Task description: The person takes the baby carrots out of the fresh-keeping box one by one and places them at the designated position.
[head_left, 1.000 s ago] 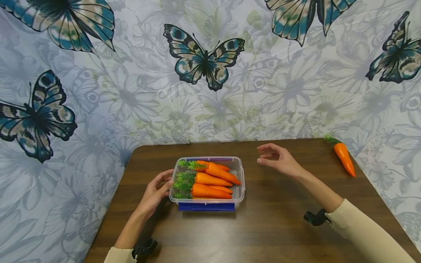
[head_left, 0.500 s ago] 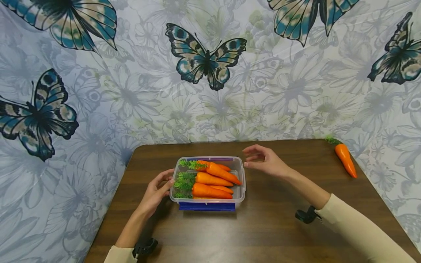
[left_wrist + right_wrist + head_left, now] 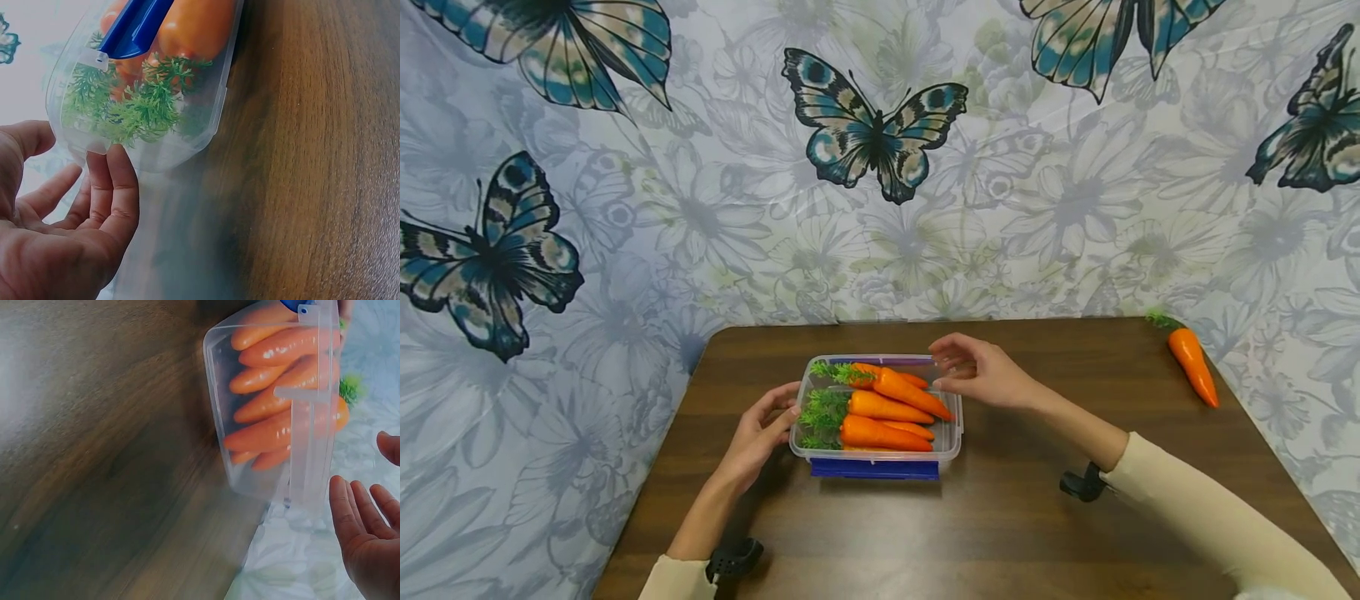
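A clear plastic food container (image 3: 951,446) with a blue front latch (image 3: 875,469) stands on the table, without a lid on top. Several orange carrots (image 3: 886,433) with green leafy tops (image 3: 823,410) lie in it, tips to the right. My left hand (image 3: 754,442) rests at the container's left end; in the left wrist view its fingertips (image 3: 123,164) meet the clear wall, loosely bent. My right hand (image 3: 981,371) hovers at the far right corner, fingers relaxed and over the rim in the head view. Nothing shows between the right thumb and fingers (image 3: 344,506).
A single carrot (image 3: 1192,367) lies at the table's far right edge, its green top toward the back. The brown wooden table (image 3: 1022,525) ends against a floral cloth backdrop (image 3: 715,242) printed with butterflies. Dark wrist straps (image 3: 1082,483) sit on both arms.
My right hand has moved left, from beside the container to over its far right corner. The left hand has stayed at the left end, and the carrots lie as before.
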`<state>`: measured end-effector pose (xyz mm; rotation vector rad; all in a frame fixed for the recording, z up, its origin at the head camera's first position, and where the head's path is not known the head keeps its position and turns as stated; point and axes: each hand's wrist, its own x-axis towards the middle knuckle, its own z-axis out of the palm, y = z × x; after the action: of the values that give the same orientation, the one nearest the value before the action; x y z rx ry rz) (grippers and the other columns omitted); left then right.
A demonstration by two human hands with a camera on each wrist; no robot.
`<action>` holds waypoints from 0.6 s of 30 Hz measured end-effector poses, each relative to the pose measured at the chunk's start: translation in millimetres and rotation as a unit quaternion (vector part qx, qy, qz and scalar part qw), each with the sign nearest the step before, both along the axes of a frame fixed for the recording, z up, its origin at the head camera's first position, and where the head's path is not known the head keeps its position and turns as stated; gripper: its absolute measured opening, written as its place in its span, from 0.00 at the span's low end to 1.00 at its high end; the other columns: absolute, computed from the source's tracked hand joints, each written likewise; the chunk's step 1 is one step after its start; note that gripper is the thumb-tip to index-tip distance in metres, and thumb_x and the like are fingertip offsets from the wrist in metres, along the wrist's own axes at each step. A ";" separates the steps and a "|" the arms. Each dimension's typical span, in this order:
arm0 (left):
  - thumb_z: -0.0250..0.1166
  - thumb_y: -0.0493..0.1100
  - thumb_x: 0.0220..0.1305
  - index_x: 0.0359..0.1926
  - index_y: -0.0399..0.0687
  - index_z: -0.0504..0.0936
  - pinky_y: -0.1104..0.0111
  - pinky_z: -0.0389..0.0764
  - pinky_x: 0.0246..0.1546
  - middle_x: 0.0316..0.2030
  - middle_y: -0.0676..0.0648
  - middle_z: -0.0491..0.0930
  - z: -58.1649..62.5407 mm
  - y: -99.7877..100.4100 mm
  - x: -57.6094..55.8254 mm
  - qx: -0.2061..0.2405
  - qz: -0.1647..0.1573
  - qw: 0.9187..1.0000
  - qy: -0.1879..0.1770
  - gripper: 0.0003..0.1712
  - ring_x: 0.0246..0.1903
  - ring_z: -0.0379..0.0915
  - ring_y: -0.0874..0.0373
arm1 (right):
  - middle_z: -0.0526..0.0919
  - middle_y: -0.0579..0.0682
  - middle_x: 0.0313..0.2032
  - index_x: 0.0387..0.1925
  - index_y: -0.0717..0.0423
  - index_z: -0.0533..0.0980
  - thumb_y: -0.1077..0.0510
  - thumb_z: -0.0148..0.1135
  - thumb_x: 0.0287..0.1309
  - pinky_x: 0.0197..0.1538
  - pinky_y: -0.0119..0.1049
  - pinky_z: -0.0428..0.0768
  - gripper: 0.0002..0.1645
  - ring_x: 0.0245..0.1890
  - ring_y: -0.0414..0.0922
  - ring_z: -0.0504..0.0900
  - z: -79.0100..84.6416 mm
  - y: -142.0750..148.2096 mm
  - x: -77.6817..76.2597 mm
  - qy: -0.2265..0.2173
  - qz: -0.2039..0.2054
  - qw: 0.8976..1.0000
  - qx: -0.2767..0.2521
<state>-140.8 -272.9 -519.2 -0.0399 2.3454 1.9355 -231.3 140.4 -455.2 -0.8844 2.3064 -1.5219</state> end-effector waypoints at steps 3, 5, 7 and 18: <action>0.63 0.48 0.81 0.78 0.50 0.71 0.68 0.84 0.45 0.63 0.35 0.71 0.7 -0.8 -0.4 -0.005 0.001 1.000 -0.001 0.29 0.50 0.79 0.61 | 0.82 0.66 0.63 0.66 0.52 0.76 0.58 0.77 0.65 0.59 0.42 0.89 0.30 0.60 0.64 0.85 1.2 -8.6 -0.7 0.003 0.010 1.000 0.005; 0.63 0.48 0.81 0.78 0.50 0.71 0.68 0.84 0.45 0.63 0.35 0.71 0.8 -1.0 -0.7 -0.006 0.000 1.000 -0.001 0.30 0.50 0.79 0.60 | 0.82 0.67 0.63 0.66 0.54 0.76 0.58 0.77 0.65 0.60 0.46 0.88 0.31 0.61 0.65 0.85 1.5 -13.6 -1.3 0.001 0.017 1.000 0.005; 0.63 0.48 0.81 0.78 0.51 0.71 0.67 0.84 0.46 0.63 0.35 0.71 0.4 -1.2 -1.2 -0.007 0.001 1.000 -0.003 0.30 0.50 0.79 0.60 | 0.82 0.66 0.63 0.65 0.55 0.76 0.59 0.77 0.65 0.60 0.49 0.88 0.30 0.61 0.65 0.85 1.6 -18.0 -2.0 0.002 0.023 1.000 0.008; 0.63 0.48 0.81 0.78 0.51 0.70 0.66 0.85 0.48 0.63 0.36 0.71 -2.2 -2.6 -1.2 -0.001 -0.004 1.000 0.000 0.30 0.51 0.78 0.60 | 0.81 0.63 0.66 0.69 0.62 0.73 0.60 0.76 0.65 0.61 0.52 0.88 0.35 0.61 0.60 0.85 -5.1 -35.7 -7.7 0.030 0.047 0.997 0.060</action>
<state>-142.0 -275.5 -521.4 -0.0318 2.3432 1.9297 -239.0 104.7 -460.3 -1.0034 2.3339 -1.3211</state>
